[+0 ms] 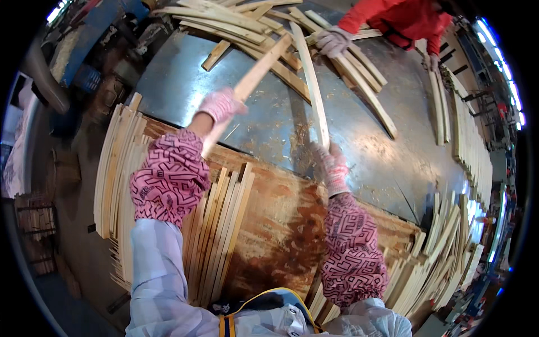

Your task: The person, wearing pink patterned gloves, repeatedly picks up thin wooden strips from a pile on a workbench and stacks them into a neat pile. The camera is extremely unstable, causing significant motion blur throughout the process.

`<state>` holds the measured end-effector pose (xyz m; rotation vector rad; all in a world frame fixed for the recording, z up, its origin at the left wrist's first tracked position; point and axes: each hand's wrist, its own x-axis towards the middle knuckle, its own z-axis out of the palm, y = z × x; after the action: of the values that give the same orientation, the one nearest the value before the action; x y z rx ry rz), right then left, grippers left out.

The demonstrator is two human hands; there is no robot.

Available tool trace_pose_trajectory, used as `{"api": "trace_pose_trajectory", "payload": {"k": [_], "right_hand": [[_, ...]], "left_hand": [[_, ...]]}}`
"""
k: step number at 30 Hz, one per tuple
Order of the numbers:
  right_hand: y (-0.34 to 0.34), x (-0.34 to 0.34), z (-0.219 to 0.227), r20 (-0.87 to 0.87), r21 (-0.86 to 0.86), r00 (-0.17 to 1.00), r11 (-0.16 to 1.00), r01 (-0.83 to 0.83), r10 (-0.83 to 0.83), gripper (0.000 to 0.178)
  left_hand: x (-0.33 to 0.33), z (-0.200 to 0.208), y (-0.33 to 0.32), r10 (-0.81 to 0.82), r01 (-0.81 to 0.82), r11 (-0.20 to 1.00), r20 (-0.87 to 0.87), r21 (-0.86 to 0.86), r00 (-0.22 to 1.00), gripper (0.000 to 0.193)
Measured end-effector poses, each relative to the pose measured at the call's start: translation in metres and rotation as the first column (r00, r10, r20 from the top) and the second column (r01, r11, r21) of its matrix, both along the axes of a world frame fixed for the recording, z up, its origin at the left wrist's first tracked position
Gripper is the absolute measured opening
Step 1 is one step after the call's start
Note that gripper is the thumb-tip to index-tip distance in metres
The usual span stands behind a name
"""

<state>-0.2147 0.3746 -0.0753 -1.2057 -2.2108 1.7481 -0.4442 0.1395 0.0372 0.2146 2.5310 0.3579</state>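
Observation:
My left hand (222, 105), in a pink and white work glove, is closed around a wooden slat (263, 66) that slants up and right over the metal table (168, 78). My right hand (331, 166), gloved alike and somewhat blurred, grips the near end of a second, paler wooden slat (310, 84). That slat points away from me, its far end close to the first slat's far end. Pink patterned sleeve covers (170, 174) wrap both forearms. Beyond the hands lies a loose heap of slats (224, 25) on the metal top.
Across the table a person in a red jacket (387, 22) handles other slats (365, 84) with gloved hands. Slats stand stacked at my left (115, 168), beside a brown wooden board (275, 224), and at the right (443, 236). Machinery (84, 50) stands at the far left.

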Motion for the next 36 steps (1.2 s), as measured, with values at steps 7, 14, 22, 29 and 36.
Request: {"api": "trace_pose_trajectory", "payload": {"k": [7,14,22,29,36], "right_hand": [[-0.125,0.163,0.014,0.213,0.112,0.971,0.985,-0.134,0.108,0.065],[-0.162,0.257,0.112,-0.172,0.164,0.939,0.949,-0.270,0.297,0.074],[-0.137,0.311,0.171,-0.349,-0.594,0.921,0.801,-0.075,-0.173,0.047],[-0.167,0.357,0.148,-0.287,-0.533,0.954,0.842,-0.082,-0.089,0.049],[-0.197,0.348,0.166,-0.032,-0.449,0.990,0.883,-0.136,0.136,0.030]], "left_hand": [[0.195,-0.041,-0.028,0.017,-0.730,0.278,0.757,0.624,0.653,0.034],[0.355,-0.013,-0.043,0.031,0.047,0.634,-0.087,0.772,0.996,0.031],[0.377,0.044,-0.010,-0.380,-0.806,-0.032,0.738,0.591,0.557,0.036],[0.389,0.018,-0.026,-0.385,-0.827,-0.064,0.751,0.558,0.536,0.038],[0.395,-0.014,-0.039,-0.315,-0.502,0.053,0.491,0.863,0.812,0.036]]}}
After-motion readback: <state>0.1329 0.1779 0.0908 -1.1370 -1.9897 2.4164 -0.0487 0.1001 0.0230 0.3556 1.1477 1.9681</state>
